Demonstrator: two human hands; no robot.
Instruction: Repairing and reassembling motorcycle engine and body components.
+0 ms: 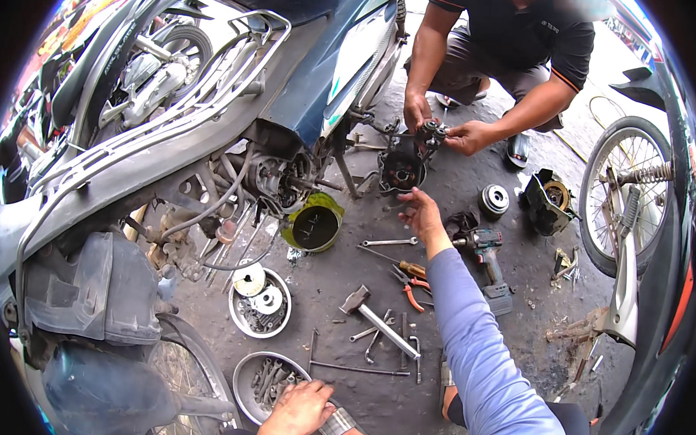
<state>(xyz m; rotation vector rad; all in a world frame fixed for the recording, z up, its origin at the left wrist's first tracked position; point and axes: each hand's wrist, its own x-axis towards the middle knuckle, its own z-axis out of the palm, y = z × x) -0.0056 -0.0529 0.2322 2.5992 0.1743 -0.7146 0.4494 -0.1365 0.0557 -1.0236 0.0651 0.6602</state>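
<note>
On concrete floor (472,183), left hand (299,409) touches bolt-filled metal bowl (244,383).

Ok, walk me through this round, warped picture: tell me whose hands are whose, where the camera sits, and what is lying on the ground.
The camera is worn on a person's head and looks down, and its wide lens bends straight edges into curves. The two arms coming in from the bottom edge belong to the wearer. The right hand, in a light blue sleeve, reaches out open toward a dark round engine part and holds nothing. The left hand rests at the rim of a metal bowl of small parts. Across from the wearer a second person crouches, with both hands on the same engine part.

On the left stands a stripped motorcycle. Spread on the concrete floor are a hammer, red-handled pliers, a wrench, a cordless drill and a second bowl of parts.
</note>
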